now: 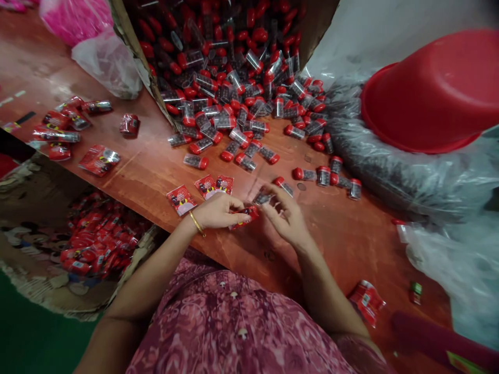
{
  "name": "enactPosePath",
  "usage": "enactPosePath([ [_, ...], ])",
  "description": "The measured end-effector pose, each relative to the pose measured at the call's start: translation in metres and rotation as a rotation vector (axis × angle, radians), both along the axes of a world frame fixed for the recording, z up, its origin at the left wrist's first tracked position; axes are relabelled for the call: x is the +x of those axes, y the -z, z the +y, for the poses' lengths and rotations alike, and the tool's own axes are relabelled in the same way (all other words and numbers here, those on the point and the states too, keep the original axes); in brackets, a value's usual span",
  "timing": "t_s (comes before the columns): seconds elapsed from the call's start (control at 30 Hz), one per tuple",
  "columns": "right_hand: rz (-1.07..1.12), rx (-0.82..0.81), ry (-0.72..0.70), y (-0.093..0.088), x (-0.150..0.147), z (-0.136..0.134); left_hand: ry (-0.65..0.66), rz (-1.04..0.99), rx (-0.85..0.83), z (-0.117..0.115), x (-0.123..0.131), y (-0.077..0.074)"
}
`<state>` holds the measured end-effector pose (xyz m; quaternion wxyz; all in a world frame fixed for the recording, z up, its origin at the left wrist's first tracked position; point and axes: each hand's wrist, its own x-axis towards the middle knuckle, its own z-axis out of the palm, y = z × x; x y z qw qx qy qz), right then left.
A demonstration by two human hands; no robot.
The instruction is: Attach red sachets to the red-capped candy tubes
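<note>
— What's in her hands?
— The left hand (218, 210) pinches a red sachet (245, 214) at the table edge, mouth turned right; the right hand (284, 215) closes on a small red-capped vial (263, 196) touching it.
— And beyond?
— Spare sachets (206, 186) close by, then loose vials (234, 135) spilling from a tipped carton (128, 36).

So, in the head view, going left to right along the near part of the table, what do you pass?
Box of filled red packets below the table edge → flat red packet → left hand holding a red packet → right hand with a red-capped vial → crumpled red packet → small green-capped vial.
</note>
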<state>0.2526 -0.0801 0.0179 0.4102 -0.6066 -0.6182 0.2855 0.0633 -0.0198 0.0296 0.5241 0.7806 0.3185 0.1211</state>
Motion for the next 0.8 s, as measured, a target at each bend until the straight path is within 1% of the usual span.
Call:
enactPosePath([
  [0.03,0.101,-0.049,-0.08,-0.002,-0.005,-0.001,-0.017,-0.005,-0.014,0.0,-0.001,-0.001],
  [0.07,0.203,-0.093,-0.105,-0.002,-0.01,-0.002,-0.066,-0.024,-0.034,-0.002,-0.001,-0.002],
  [0.1,0.302,-0.125,-0.07,0.0,-0.016,-0.003,-0.141,-0.064,-0.066,-0.004,-0.002,-0.001],
  [0.13,0.397,-0.142,0.009,0.004,-0.022,-0.003,-0.226,-0.122,-0.118,-0.008,-0.002,0.001],
  [0.2,0.561,-0.165,0.176,0.015,-0.036,-0.005,-0.385,-0.253,-0.283,-0.018,-0.002,0.008],
  [0.23,0.616,-0.181,0.224,0.02,-0.042,-0.006,-0.462,-0.315,-0.372,-0.024,-0.001,0.013],
  [0.27,0.64,-0.199,0.241,0.024,-0.048,-0.008,-0.549,-0.365,-0.453,-0.031,0.001,0.017],
  [0.3,0.619,-0.211,0.228,0.027,-0.053,-0.01,-0.648,-0.403,-0.518,-0.037,0.003,0.021],
  [0.37,0.488,-0.218,0.144,0.029,-0.058,-0.012,-0.853,-0.456,-0.599,-0.046,0.007,0.027],
  [0.4,0.414,-0.21,0.103,0.028,-0.055,-0.011,-0.934,-0.475,-0.631,-0.049,0.008,0.028],
  [0.47,0.304,-0.18,0.054,0.023,-0.041,-0.005,-1.017,-0.502,-0.701,-0.05,0.008,0.026],
  [0.53,0.188,-0.131,0.017,0.017,-0.015,0.008,-1.034,-0.523,-0.775,-0.046,0.005,0.023],
  [0.6,-0.244,-0.025,-0.167,0.012,0.014,0.026,-1.015,-0.545,-0.853,-0.042,0.001,0.02],
  [0.67,-0.56,-0.021,-0.333,0.009,0.038,0.04,-0.991,-0.559,-0.912,-0.038,-0.002,0.018],
  [0.73,-0.74,-0.028,-0.448,0.009,0.052,0.048,-0.967,-0.563,-0.958,-0.037,-0.005,0.017],
  [0.8,-0.798,-0.018,-0.461,0.011,0.056,0.048,-0.945,-0.564,-0.992,-0.037,-0.005,0.018],
])
